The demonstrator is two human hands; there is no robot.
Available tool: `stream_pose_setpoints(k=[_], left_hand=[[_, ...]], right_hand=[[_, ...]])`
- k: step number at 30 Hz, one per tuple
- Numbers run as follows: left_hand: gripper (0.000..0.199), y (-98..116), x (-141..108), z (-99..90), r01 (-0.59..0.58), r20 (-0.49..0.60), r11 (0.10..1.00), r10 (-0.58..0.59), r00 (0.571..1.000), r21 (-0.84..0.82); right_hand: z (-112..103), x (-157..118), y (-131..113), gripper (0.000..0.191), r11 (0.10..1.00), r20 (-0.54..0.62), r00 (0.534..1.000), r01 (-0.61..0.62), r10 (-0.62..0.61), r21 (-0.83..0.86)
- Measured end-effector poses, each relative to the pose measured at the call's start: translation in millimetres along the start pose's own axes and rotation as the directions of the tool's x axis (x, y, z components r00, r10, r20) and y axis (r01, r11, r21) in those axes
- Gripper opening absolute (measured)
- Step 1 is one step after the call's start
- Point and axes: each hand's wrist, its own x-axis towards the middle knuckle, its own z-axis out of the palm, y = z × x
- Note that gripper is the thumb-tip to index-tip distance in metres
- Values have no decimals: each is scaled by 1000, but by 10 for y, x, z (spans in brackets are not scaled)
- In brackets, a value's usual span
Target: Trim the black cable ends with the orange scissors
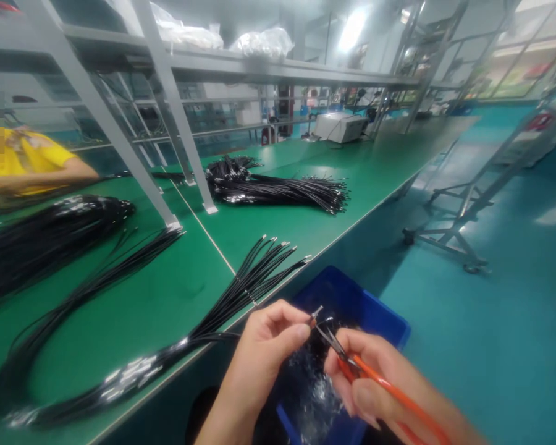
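My left hand (271, 346) pinches a black cable (313, 319) near its silvery end, thumb against fingers. My right hand (366, 371) is wrapped around pliers (336, 345) with orange handles and narrow metal jaws. The jaws are slightly apart and point at the cable just below its tip; I cannot tell whether they touch it. A long bundle of black cables (222, 309) curves over the green table to my left, its loose ends fanned out at the edge. Below both hands stands a blue bin (389, 315) with shiny clear scraps inside.
Another cable bundle (287, 191) lies farther along the green table (375, 161), near metal shelf posts (176, 111). A person in a yellow top (32, 157) sits at left beside a thick black bundle (60, 235). A wheeled metal rack (463, 216) stands on the right.
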Motion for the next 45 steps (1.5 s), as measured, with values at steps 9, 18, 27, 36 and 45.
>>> stream_pose_setpoints(k=[9, 18, 27, 36, 45], left_hand=[[8, 12, -36, 73, -65, -37, 996, 68, 997, 68], [11, 3, -60, 62, -110, -32, 992, 112, 993, 68], [9, 7, -64, 71, -107, -30, 993, 109, 994, 53], [8, -48, -64, 40, -142, -95, 956, 171, 981, 255], [17, -155, -164, 253, -457, 34, 427, 700, 713, 781]], right_hand=[[49, -47, 30, 42, 995, -112, 989, -95, 96, 18], [111, -1, 14, 46, 988, -112, 988, -92, 106, 124], [154, 52, -79, 42, 996, -159, 984, -78, 82, 34], [43, -51, -56, 49, 984, -150, 981, -141, 123, -113], [92, -55, -54, 33, 976, -376, 903, 220, -208, -12]])
